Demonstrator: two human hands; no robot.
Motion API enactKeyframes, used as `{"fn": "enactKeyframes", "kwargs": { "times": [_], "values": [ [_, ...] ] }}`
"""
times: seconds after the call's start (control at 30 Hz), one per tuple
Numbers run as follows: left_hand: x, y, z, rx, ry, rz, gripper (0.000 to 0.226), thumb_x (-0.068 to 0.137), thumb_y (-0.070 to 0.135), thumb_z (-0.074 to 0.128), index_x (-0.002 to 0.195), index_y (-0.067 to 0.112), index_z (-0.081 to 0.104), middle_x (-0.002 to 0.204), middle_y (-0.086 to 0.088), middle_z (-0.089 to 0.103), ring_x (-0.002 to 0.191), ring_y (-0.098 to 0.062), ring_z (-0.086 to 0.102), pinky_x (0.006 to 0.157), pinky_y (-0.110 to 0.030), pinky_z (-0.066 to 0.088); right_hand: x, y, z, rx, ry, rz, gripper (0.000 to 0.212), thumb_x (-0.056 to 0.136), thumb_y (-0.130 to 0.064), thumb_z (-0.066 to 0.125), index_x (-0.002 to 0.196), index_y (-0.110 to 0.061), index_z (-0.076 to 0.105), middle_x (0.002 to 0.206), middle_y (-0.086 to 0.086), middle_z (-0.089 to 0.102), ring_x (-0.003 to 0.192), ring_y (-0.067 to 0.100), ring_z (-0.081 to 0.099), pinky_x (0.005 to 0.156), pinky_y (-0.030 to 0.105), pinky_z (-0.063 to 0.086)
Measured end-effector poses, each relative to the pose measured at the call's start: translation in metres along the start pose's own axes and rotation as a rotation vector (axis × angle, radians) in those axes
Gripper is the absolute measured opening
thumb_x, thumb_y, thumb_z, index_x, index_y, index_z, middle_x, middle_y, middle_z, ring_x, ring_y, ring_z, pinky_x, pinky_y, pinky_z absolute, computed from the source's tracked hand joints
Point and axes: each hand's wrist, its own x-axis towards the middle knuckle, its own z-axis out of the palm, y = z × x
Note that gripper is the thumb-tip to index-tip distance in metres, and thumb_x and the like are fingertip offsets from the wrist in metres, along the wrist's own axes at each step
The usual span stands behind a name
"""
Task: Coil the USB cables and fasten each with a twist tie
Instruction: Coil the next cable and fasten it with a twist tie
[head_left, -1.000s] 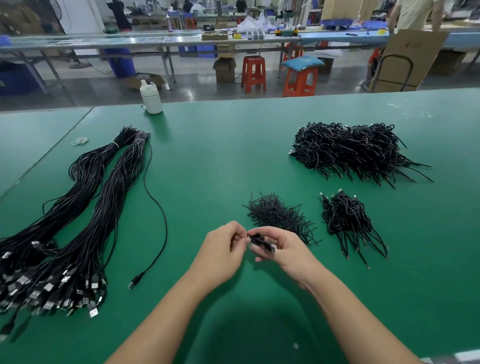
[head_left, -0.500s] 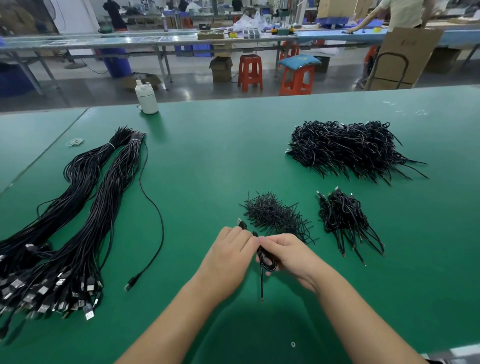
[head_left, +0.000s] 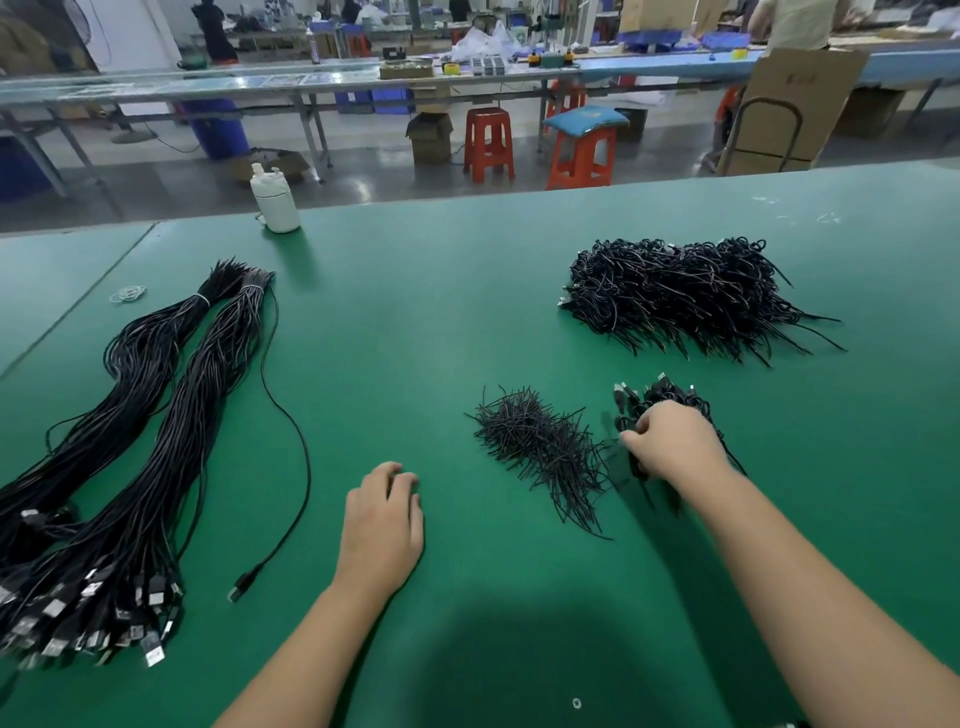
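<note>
Lying far left on the green surface (head_left: 415, 322) are two thick bundles of long cables (head_left: 156, 415), soft and light, best picked up near a plug. One loose cable (head_left: 291, 457) lies beside them. Left hand (head_left: 382, 525) rests empty, fingers loosely bent. Then one heap of twist ties (head_left: 540, 447). Right hand (head_left: 675, 447) sits on the small pile of coiled cables (head_left: 670, 400), its fingers curled; whether they hold one I cannot tell. One big finished pile (head_left: 685, 296) lies behind.

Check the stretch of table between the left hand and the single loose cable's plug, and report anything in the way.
Nothing visible does. Bare green table lies between the left hand, which holds nothing, and the loose cable's plug. The twist ties lie on the hand's other side.
</note>
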Motion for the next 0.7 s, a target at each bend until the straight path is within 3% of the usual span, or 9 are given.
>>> {"fn": "enactKeyframes", "kwargs": {
  "times": [0.1,0.3,0.47,0.7],
  "values": [
    [0.000,0.002,0.002,-0.013,0.037,0.003,0.016,0.080,0.005,0.070,0.096,0.007,0.068,0.109,-0.010,0.060,0.089,-0.027,0.058,0.077,-0.038,0.050,0.020,-0.001,-0.004,-0.084,0.003,-0.005,0.037,0.091,-0.033,0.067,0.067,-0.006,0.058,0.066,0.010,0.068,0.065,0.025,0.069,0.065,0.034,0.060],
    [-0.002,0.003,0.002,-0.048,0.068,-0.022,0.016,0.074,-0.001,0.073,0.088,0.005,0.070,0.103,-0.008,0.063,0.080,-0.025,0.057,0.072,-0.036,0.052,0.038,-0.013,0.010,-0.178,-0.075,-0.012,0.041,0.088,-0.033,0.073,0.065,-0.007,0.052,0.064,0.008,0.062,0.064,0.024,0.067,0.062,0.032,0.057],
    [-0.001,0.001,0.004,-0.058,0.060,-0.032,0.016,0.074,-0.001,0.071,0.089,0.005,0.070,0.103,-0.007,0.062,0.083,-0.024,0.056,0.074,-0.036,0.052,0.044,-0.013,0.016,-0.193,-0.031,-0.026,0.044,0.090,-0.029,0.070,0.059,-0.009,0.046,0.056,0.005,0.052,0.049,0.019,0.050,0.043,0.025,0.036],
    [-0.002,0.001,0.006,-0.071,0.063,-0.050,0.015,0.077,0.001,0.069,0.091,0.006,0.070,0.103,-0.004,0.062,0.084,-0.022,0.054,0.076,-0.035,0.050,0.046,0.003,0.002,-0.086,-0.027,0.096,0.032,0.091,-0.025,0.061,0.064,-0.006,0.059,0.064,0.008,0.067,0.052,0.023,0.055,0.056,0.031,0.054]
  ]
}}
